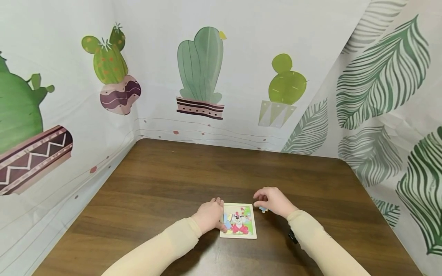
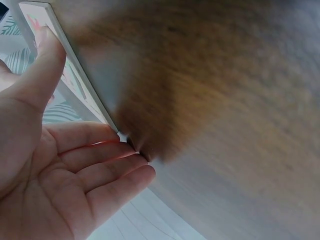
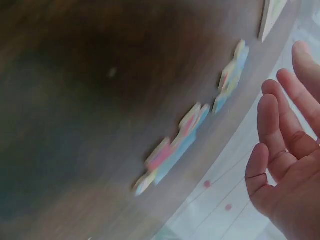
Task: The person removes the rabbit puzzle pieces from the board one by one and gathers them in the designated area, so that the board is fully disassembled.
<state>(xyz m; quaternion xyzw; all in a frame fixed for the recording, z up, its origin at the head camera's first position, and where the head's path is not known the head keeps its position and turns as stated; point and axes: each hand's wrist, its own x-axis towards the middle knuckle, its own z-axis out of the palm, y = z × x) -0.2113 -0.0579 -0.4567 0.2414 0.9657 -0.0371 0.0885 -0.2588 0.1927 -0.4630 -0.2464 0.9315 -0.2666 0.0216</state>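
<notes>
A wooden jigsaw puzzle tray (image 1: 238,236) with a pale rim and a cartoon animal picture lies on the table. At its left edge rests my left hand (image 1: 210,216), the thumb over the rim and the other fingers extended beside it. My right hand (image 1: 274,201) hovers just right of the tray with its fingers loosely bent and nothing in them. Beneath it a blue puzzle piece (image 1: 263,209) is partly hidden. The right wrist view shows loose pink-and-blue puzzle pieces (image 3: 175,145) and another piece (image 3: 231,77) on the table, apart from the fingers.
The brown wooden table (image 1: 193,168) extends around the tray on all sides. Behind it hangs a white cloth (image 1: 241,76) printed with cacti and leaves. A small black object (image 1: 292,235) sits under the right wrist.
</notes>
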